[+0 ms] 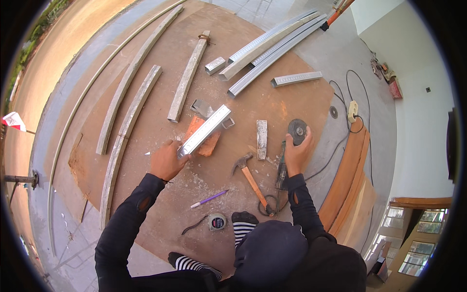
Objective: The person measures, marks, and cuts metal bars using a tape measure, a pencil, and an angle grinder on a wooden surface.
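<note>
In the head view, my left hand (165, 160) grips one end of a short silver metal profile (204, 130), angled over an orange brick (209, 146) and some metal offcuts (201, 106). My right hand (297, 153) holds a black disc (296, 129) by its lower edge, beside the body of a green and black angle grinder (281, 173). Between my hands lie a claw hammer (253, 180) and a whitish block (261, 138). Nearer my feet are a purple pencil (209, 198) and a tape measure (217, 222).
Long dusty bars (131, 121) lie on the brown board (170, 219) to the left, and silver profiles (277, 56) at the top. To the right are a power strip (352, 111) with cables, another disc (333, 112), wooden planks (345, 170) and a white wall (418, 136).
</note>
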A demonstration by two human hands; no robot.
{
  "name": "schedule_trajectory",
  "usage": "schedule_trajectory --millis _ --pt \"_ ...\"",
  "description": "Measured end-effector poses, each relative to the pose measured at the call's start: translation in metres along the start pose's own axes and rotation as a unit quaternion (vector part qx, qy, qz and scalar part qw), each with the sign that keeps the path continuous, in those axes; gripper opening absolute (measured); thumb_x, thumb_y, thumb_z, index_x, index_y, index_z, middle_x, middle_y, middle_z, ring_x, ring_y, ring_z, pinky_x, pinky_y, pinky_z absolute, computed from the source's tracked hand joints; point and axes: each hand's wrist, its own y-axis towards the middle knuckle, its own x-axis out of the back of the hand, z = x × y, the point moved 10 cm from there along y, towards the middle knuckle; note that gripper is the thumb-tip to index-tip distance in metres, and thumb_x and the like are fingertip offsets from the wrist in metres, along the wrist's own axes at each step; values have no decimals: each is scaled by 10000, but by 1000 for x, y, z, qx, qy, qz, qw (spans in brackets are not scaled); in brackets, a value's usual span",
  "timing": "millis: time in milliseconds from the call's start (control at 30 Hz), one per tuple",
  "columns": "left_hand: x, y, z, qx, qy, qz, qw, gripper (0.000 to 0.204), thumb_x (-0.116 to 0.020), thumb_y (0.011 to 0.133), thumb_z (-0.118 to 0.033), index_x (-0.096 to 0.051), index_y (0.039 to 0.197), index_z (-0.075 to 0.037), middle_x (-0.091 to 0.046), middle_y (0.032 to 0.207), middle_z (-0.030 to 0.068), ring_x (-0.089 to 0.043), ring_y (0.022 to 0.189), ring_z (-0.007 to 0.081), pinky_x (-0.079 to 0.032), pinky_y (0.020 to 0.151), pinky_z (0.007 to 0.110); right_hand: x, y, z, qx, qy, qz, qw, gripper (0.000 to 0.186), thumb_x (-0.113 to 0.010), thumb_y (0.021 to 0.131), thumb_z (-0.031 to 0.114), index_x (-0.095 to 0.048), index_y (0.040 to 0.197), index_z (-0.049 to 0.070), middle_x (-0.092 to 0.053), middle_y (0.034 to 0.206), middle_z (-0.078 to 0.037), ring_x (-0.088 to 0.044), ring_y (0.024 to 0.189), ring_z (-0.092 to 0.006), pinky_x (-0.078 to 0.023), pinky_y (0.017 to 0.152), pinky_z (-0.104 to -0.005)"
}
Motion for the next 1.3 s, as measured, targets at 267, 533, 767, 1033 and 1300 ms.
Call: schedule_trajectory --millis 267,533,767,1033,1300 --pt "-9 -21 4 -20 38 -49 998 456 -717 810 -270 -605 1156 5 -644 977 198 -651 860 365 -516 761 444 -34 -83 -109 -242 135 216 936 573 -750 798 301 -545 1208 -44 -624 1134 -178 -598 1049 -277 -441 925 -362" --pt "-10 -50 26 12 6 -61 998 465 -726 791 -281 -577 1145 -20 -633 980 177 -653 864 361 -526 749 438 -31 -80 -115 -272 153 205 928 546 -759 798 280 -563 1206 -26 -640 1094 -113 -602 1000 -225 -446 897 -336" --pt "15 -79 19 8 40 -179 983 552 -734 814 -374 -565 1195 -12 -590 1098 167 -607 989 331 -500 793 420 -38 -91 -109 -317 211 269 885 432 -745 800 235 -612 1105 -40 -656 956 -77 -619 857 -177 -472 804 -304" --pt "-40 -97 -122 -46 -195 3 980 578 -660 876 -494 -584 1146 11 -595 1015 173 -602 935 354 -490 794 436 -23 -86 -58 -362 407 280 791 304 -710 816 185 -584 1018 -3 -625 827 -81 -628 662 -167 -520 569 -311" --pt "-98 -83 -150 104 -523 -81 842 828 -756 777 -550 -482 1238 82 -638 1058 222 -653 964 294 -520 814 378 -54 -126 84 -331 459 357 744 444 -733 811 173 -509 1146 -16 -628 942 -122 -665 813 -209 -558 704 -313"
